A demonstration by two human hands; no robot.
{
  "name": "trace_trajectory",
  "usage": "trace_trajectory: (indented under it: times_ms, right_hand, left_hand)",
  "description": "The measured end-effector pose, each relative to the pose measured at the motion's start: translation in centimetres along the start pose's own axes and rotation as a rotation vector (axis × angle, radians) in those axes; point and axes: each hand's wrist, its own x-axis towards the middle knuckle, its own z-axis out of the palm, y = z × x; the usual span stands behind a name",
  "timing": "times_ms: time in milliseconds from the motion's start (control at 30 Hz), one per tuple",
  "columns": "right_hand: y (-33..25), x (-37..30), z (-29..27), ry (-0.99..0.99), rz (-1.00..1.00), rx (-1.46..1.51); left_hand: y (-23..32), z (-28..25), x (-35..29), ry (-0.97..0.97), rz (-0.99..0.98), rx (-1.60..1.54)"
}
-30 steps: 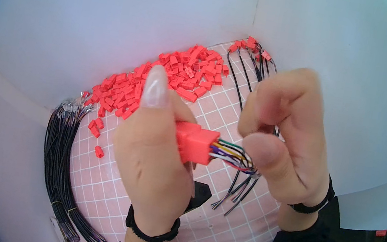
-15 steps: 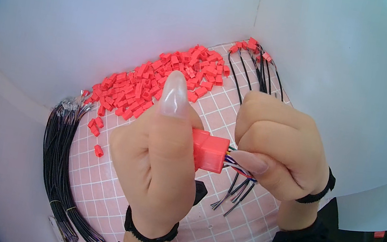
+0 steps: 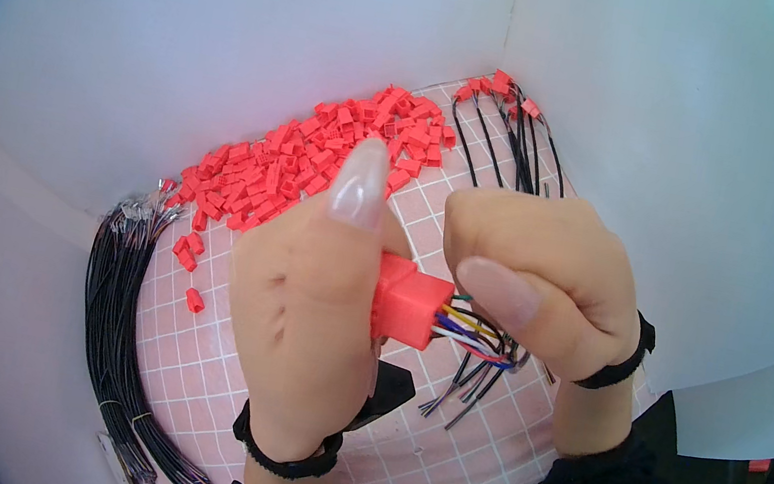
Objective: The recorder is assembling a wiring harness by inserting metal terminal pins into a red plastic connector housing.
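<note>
My left hand (image 3: 304, 320) is closed around a red plastic connector housing (image 3: 412, 309), its thumb pointing up and away. Out of the housing's right face come several thin coloured wires (image 3: 472, 335), among them white, yellow, blue and green. Right beside that face is my right hand (image 3: 543, 277), with fingers curled and thumb pressed against them. A green wire runs from the housing in under its thumb; the pinch point itself is hidden. Some of the other wires loop beneath the right hand.
Behind my hands a big pile of loose red housings (image 3: 266, 172) lies on the pink gridded mat (image 3: 202, 385). A thick bundle of black cables (image 3: 108, 309) stretches along the left edge. Black cables with red housings (image 3: 526, 153) lie at the far right. White walls (image 3: 240, 16) rise behind.
The right hand has shifted a little left, its thumb rising off the wire bunch toward the green wire. The left hand has turned slightly, and more of the coloured wires show.
</note>
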Motion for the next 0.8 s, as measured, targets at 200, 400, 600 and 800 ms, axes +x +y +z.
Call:
trace_trajectory:
  times_ms: [200,400,600,800]
  right_hand:
    - [-0.3,-0.2,0.7,0.057,-0.060,-0.049]
    - [0.4,-0.3,0.8,0.026,-0.074,0.062]
    - [0.4,0.0,1.0,0.025,-0.120,0.053]
    - [0.3,-0.2,-0.1,-0.278,0.068,-0.265]
  left_hand:
    - [-1.3,-0.5,-0.2,0.185,0.252,0.055]
    - [-1.2,-1.2,-0.1,-0.018,0.454,0.220]
    - [0.1,-0.2,-0.1,0.080,0.190,0.057]
    - [0.0,-0.9,1.0,0.273,0.074,0.164]
